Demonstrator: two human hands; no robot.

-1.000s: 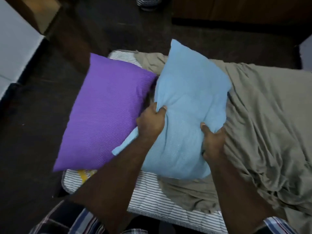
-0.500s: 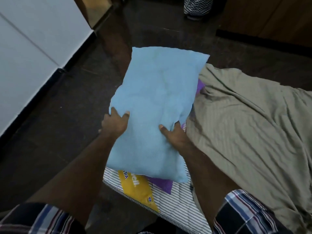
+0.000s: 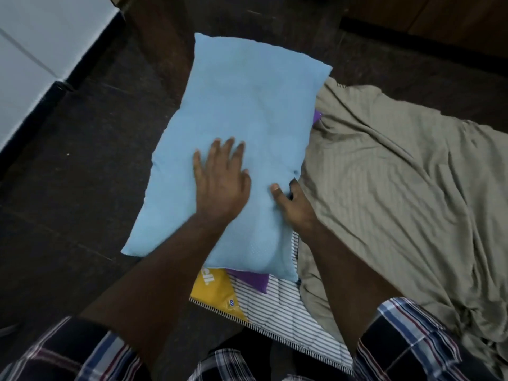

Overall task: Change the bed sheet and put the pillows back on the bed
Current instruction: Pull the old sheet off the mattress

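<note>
A light blue pillow [image 3: 242,127] lies flat at the head of the striped mattress [image 3: 277,306], on top of a purple pillow [image 3: 254,280] of which only small corners show. My left hand [image 3: 220,182] presses flat on the blue pillow with straight, spread fingers. My right hand [image 3: 291,204] grips the pillow's right edge, thumb on top and fingers tucked under the edge. A crumpled olive-beige sheet [image 3: 384,188] covers the mattress to the right of the pillows.
Dark floor [image 3: 68,174] surrounds the mattress on the left and beyond. A white panel [image 3: 30,59] stands at far left. Wooden furniture [image 3: 439,20] runs along the top right. A yellow label [image 3: 217,292] sits on the mattress corner.
The blue pillow went from being held beside the purple one to lying flat on top of it. My left hand let go of its edge and now presses on its top.
</note>
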